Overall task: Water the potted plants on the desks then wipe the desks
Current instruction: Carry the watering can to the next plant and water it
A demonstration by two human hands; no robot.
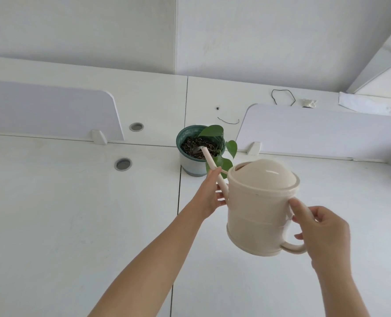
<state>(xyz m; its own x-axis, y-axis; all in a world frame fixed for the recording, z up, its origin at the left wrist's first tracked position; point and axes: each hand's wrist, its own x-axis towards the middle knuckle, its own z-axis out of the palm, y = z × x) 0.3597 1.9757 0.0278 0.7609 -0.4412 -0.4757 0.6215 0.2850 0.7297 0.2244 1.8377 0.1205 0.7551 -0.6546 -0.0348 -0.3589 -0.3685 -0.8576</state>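
White desks (75, 225) joined edge to edge, seen from above. Two dividers (52, 106) along the back edge, two round cable holes (123, 164) at left. One potted plant (199, 149) at the middle seam, tip of the spout (209, 162) over its soil. Left hand (209, 195) curled round the spout's base. One watering can (261, 209), tilted, its handle gripped by the right hand (320, 232), fingers closed.
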